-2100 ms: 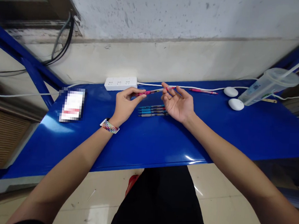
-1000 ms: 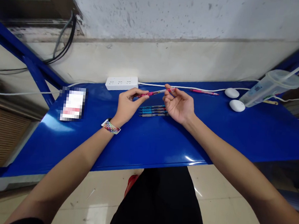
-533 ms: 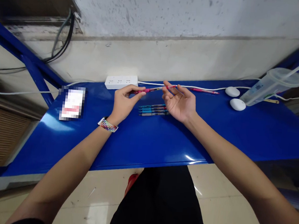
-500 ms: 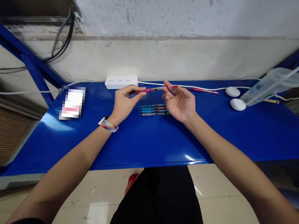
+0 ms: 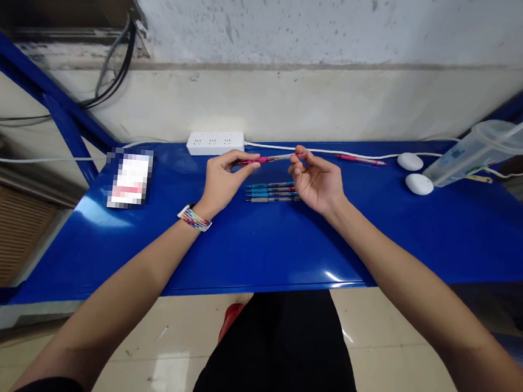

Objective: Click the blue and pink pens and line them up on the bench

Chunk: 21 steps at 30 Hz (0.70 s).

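A pink pen (image 5: 274, 158) is held level above the blue table. My left hand (image 5: 226, 178) pinches its pink end between thumb and fingers. At its other end, my right hand (image 5: 318, 182) has thumb and fingertips closed on the tip, palm turned up. Below the hands, several pens with blue and grey grips (image 5: 268, 192) lie side by side, their right ends partly hidden by my right hand. Another pink pen (image 5: 360, 160) lies near the wall, right of my right hand.
A white power strip (image 5: 215, 143) and its cable run along the wall. Two white rounded objects (image 5: 419, 184) and a tilted clear plastic container (image 5: 462, 154) stand at the right. A blurred-out item (image 5: 130, 179) lies at the left.
My right hand's fingers have closed in on the pen's right end; before, they were more spread. The view has shifted slightly, and my left hand keeps its pinch.
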Each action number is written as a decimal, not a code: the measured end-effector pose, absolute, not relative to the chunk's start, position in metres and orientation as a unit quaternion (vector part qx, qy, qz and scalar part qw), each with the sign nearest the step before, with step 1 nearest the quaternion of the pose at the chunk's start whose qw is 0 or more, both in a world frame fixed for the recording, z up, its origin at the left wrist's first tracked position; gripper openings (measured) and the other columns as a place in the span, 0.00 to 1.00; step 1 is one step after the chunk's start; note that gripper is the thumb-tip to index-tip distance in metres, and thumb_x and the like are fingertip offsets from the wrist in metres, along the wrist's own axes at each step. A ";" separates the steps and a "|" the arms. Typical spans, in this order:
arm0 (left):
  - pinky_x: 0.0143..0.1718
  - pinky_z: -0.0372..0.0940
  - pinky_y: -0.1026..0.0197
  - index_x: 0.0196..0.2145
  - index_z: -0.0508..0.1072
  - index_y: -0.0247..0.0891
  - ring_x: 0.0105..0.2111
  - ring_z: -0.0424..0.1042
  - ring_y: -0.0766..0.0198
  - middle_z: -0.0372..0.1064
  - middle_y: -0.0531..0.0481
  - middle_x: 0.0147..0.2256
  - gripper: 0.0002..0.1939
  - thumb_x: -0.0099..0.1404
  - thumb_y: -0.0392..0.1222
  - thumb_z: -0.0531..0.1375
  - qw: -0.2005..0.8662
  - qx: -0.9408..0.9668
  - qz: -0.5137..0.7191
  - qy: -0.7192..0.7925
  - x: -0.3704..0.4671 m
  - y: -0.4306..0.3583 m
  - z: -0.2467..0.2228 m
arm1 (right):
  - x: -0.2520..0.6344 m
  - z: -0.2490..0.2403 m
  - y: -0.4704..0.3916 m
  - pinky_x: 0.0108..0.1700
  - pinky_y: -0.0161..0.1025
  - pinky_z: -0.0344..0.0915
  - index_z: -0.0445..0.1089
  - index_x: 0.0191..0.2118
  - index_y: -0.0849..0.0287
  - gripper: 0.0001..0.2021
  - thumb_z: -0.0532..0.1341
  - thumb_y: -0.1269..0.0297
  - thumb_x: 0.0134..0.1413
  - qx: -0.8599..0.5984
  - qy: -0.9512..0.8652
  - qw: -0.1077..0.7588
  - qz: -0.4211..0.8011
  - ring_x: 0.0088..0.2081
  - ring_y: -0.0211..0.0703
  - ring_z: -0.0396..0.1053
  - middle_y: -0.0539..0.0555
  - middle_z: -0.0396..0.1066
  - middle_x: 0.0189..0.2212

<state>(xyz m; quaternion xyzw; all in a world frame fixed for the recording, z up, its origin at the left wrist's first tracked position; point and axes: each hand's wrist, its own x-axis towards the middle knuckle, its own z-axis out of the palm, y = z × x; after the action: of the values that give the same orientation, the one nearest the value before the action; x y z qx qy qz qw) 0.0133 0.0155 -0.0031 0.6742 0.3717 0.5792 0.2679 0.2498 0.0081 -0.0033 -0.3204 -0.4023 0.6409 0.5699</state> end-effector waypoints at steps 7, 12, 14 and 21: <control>0.52 0.81 0.47 0.42 0.88 0.45 0.45 0.86 0.54 0.88 0.47 0.43 0.06 0.66 0.39 0.75 0.283 0.667 0.580 0.374 0.011 0.025 -0.009 | 0.257 0.008 0.005 0.49 0.43 0.84 0.77 0.60 0.58 0.24 0.59 0.47 0.71 -0.315 -0.425 0.542 0.653 0.54 0.50 0.82 0.59 0.84 0.51; 0.52 0.80 0.47 0.42 0.88 0.45 0.45 0.85 0.54 0.88 0.46 0.43 0.06 0.66 0.40 0.75 0.306 0.668 0.571 0.366 0.011 0.026 -0.014 | 0.257 0.002 0.010 0.51 0.39 0.83 0.77 0.57 0.56 0.17 0.62 0.55 0.69 -0.337 -0.428 0.544 0.639 0.55 0.46 0.81 0.57 0.84 0.49; 0.52 0.79 0.47 0.41 0.88 0.45 0.44 0.85 0.54 0.88 0.46 0.43 0.06 0.65 0.41 0.75 0.317 0.668 0.565 0.365 0.010 0.026 -0.014 | 0.254 0.000 0.011 0.51 0.38 0.82 0.76 0.55 0.54 0.15 0.64 0.62 0.65 -0.335 -0.420 0.549 0.641 0.54 0.45 0.81 0.54 0.84 0.48; 0.52 0.80 0.46 0.40 0.87 0.45 0.44 0.85 0.53 0.88 0.46 0.43 0.05 0.65 0.40 0.75 0.305 0.667 0.568 0.373 0.005 0.030 -0.011 | 0.254 0.008 0.005 0.47 0.37 0.81 0.76 0.61 0.53 0.22 0.65 0.66 0.61 -0.302 -0.432 0.526 0.667 0.46 0.41 0.81 0.52 0.83 0.47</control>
<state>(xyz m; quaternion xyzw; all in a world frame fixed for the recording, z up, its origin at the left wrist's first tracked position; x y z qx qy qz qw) 0.0045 0.0300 -0.0111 0.6671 0.3726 0.5683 0.3053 0.2536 0.0049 0.0076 -0.3024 -0.4322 0.6672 0.5259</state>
